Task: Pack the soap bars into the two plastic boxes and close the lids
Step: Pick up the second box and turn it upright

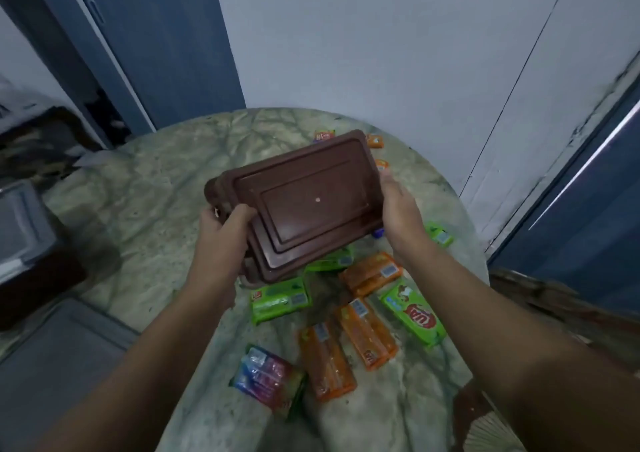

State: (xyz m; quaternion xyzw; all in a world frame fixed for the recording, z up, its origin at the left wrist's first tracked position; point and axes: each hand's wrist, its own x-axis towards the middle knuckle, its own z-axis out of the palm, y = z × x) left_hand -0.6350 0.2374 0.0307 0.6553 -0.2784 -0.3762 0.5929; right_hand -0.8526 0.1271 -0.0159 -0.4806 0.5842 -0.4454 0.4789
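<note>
The room has pale blue-grey walls (363,36), with a dark blue door (166,43) at the back left and another dark blue panel (588,230) at the right edge. On the left, beside the table, sits a grey box (20,230), blurred. A round table (156,192) fills the middle, covered by a crumpled, mottled green-beige cloth that runs to its far rim against the wall.

Held in the air above the table's centre is a brown box stack (304,202), tilted with its flat face toward the camera; stepped rims at its near-left corner suggest more than one piece nested together, though how many I cannot tell. The left hand (221,230) grips its near-left corner, fingers curled round the rim. The right hand (398,209) holds the right edge, thumb on the face; its fingers are hidden behind.

Wrapped soap bars lie loose on the cloth. Toward the near right: a green bar (414,313), two orange bars (367,330) side by side, another orange bar (327,361), and a multicoloured pack (266,379) nearest the front edge. Just under the stack lie a green pack (280,301) and an orange pack (372,273). A green bar (440,235) sits by the right wrist. Small orange bars (375,141) peek out at the far rim.
</note>
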